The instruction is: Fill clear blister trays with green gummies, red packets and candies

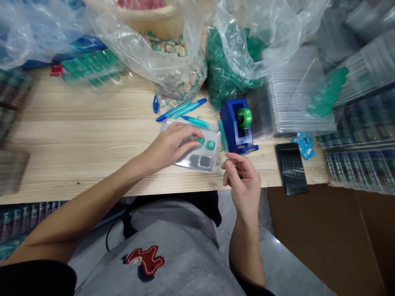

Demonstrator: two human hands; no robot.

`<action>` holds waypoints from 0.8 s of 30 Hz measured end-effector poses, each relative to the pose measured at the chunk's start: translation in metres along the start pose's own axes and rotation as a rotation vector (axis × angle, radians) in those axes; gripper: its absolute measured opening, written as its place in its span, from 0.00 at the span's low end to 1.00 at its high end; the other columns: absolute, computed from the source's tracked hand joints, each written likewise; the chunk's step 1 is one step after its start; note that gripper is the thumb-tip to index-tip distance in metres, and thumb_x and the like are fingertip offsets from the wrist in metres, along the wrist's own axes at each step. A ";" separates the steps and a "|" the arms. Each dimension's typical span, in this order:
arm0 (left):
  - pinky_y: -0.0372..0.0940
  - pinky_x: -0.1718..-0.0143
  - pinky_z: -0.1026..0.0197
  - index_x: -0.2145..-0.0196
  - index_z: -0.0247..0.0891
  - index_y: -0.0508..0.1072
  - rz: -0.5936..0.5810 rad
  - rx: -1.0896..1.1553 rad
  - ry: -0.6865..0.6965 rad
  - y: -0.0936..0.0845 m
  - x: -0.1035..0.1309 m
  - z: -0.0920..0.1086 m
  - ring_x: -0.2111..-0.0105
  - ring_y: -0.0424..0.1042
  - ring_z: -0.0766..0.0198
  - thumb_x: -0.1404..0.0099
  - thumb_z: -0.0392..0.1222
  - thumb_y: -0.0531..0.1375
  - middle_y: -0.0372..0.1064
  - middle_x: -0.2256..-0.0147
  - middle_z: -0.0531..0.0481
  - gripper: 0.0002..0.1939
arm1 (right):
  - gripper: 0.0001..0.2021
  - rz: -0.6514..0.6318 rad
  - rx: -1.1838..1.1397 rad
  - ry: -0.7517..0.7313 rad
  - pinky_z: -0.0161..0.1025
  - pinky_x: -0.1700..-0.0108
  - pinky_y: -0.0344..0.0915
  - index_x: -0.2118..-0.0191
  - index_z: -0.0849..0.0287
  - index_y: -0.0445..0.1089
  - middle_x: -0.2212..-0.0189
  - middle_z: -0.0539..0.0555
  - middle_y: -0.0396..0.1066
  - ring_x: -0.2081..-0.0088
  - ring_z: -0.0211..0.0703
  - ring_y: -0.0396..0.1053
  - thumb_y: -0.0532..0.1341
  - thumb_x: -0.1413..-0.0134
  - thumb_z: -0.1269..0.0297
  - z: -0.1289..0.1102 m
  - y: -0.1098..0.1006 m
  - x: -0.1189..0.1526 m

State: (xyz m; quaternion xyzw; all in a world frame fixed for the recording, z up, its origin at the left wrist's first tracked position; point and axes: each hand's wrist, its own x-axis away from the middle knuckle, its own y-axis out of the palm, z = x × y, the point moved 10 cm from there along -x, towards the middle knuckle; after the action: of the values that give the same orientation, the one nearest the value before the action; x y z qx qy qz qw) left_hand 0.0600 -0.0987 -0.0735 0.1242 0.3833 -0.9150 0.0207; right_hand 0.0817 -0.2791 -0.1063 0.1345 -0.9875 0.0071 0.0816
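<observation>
A clear plastic tray [197, 163] with square hollows lies near the table's front edge. Between the thumb and fingers of my left hand [175, 144] is a small green piece [201, 142], low over the tray. Another green piece [210, 145] sits in a hollow just right of it. The hollow in front of that one holds nothing green. My right hand [242, 174] is off the tray's right side, its thumb and index finger close together; whether anything small is between them cannot be made out.
Blue pens [182, 110] lie behind the tray. A blue tape dispenser [236, 127] stands to its right, then a phone [291, 168]. Bags of striped pieces [185, 84] and green pieces [225, 78] stand behind, beside stacked clear trays [296, 94].
</observation>
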 end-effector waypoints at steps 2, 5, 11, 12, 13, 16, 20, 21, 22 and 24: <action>0.65 0.50 0.55 0.54 0.38 0.75 -0.020 -0.048 0.091 -0.001 0.002 0.005 0.54 0.74 0.58 0.29 0.42 0.56 0.77 0.56 0.46 0.11 | 0.06 0.001 -0.043 0.026 0.28 0.81 0.59 0.62 0.56 0.74 0.75 0.44 0.70 0.82 0.27 0.61 0.64 0.47 0.67 0.004 0.001 0.001; 0.66 0.51 0.56 0.53 0.38 0.75 -0.059 -0.097 0.186 0.002 0.003 0.010 0.55 0.75 0.60 0.27 0.42 0.53 0.77 0.56 0.46 0.13 | 0.06 -0.010 -0.203 0.106 0.27 0.81 0.58 0.62 0.55 0.76 0.75 0.44 0.71 0.82 0.27 0.61 0.65 0.47 0.65 0.011 0.005 0.001; 0.64 0.57 0.56 0.59 0.37 0.76 -0.048 -0.368 0.220 0.011 -0.001 0.014 0.61 0.74 0.58 0.27 0.42 0.54 0.78 0.62 0.47 0.11 | 0.09 -0.091 -0.745 0.445 0.25 0.76 0.65 0.66 0.57 0.78 0.73 0.47 0.75 0.76 0.29 0.69 0.68 0.50 0.57 0.033 0.030 0.005; 0.63 0.57 0.55 0.59 0.38 0.75 -0.058 -0.421 0.239 0.014 0.000 0.016 0.61 0.74 0.58 0.27 0.41 0.54 0.78 0.62 0.47 0.11 | 0.10 -0.094 -0.795 0.488 0.26 0.71 0.69 0.66 0.57 0.78 0.71 0.48 0.76 0.72 0.30 0.72 0.68 0.49 0.56 0.035 0.033 0.006; 0.63 0.56 0.54 0.58 0.38 0.75 -0.065 -0.463 0.266 0.016 0.001 0.019 0.60 0.73 0.57 0.27 0.41 0.53 0.78 0.62 0.47 0.11 | 0.10 -0.097 -0.833 0.514 0.27 0.65 0.72 0.65 0.57 0.79 0.69 0.49 0.78 0.67 0.32 0.74 0.67 0.47 0.56 0.036 0.036 0.007; 0.63 0.53 0.51 0.55 0.37 0.73 -0.037 -0.460 0.309 0.012 0.004 0.029 0.57 0.72 0.54 0.27 0.41 0.53 0.76 0.57 0.44 0.11 | 0.12 -0.127 -0.908 0.518 0.34 0.50 0.72 0.63 0.58 0.79 0.61 0.53 0.80 0.57 0.37 0.76 0.62 0.42 0.56 0.032 0.044 0.009; 0.64 0.51 0.53 0.49 0.35 0.69 0.059 -0.206 0.205 -0.013 0.005 0.046 0.53 0.71 0.56 0.27 0.40 0.53 0.73 0.53 0.42 0.12 | 0.15 -0.161 -0.917 0.480 0.40 0.43 0.68 0.60 0.58 0.79 0.57 0.53 0.80 0.51 0.41 0.75 0.58 0.38 0.54 0.023 0.051 0.012; 0.64 0.51 0.55 0.50 0.35 0.69 0.061 -0.154 0.210 -0.015 0.007 0.055 0.53 0.71 0.58 0.27 0.38 0.53 0.73 0.54 0.44 0.11 | 0.16 -0.162 -0.903 0.474 0.42 0.41 0.67 0.60 0.57 0.79 0.56 0.53 0.80 0.50 0.42 0.74 0.57 0.38 0.54 0.022 0.052 0.012; 0.64 0.52 0.57 0.52 0.36 0.70 0.054 -0.118 0.233 -0.016 0.008 0.065 0.54 0.71 0.60 0.27 0.38 0.53 0.74 0.56 0.45 0.10 | 0.16 -0.161 -0.889 0.472 0.44 0.40 0.66 0.59 0.56 0.79 0.55 0.53 0.80 0.49 0.43 0.74 0.57 0.37 0.53 0.021 0.052 0.013; 0.63 0.53 0.58 0.54 0.35 0.70 0.031 -0.101 0.287 -0.011 0.012 0.084 0.55 0.70 0.60 0.28 0.39 0.55 0.74 0.58 0.45 0.09 | 0.17 -0.157 -0.865 0.471 0.47 0.38 0.64 0.58 0.55 0.79 0.53 0.53 0.79 0.47 0.44 0.73 0.57 0.38 0.51 0.019 0.053 0.015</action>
State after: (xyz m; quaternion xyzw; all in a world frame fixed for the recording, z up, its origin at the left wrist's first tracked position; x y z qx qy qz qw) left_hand 0.0289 -0.1498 -0.0117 0.2584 0.4258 -0.8670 -0.0142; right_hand 0.0505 -0.2327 -0.1218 0.1568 -0.8417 -0.3791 0.3510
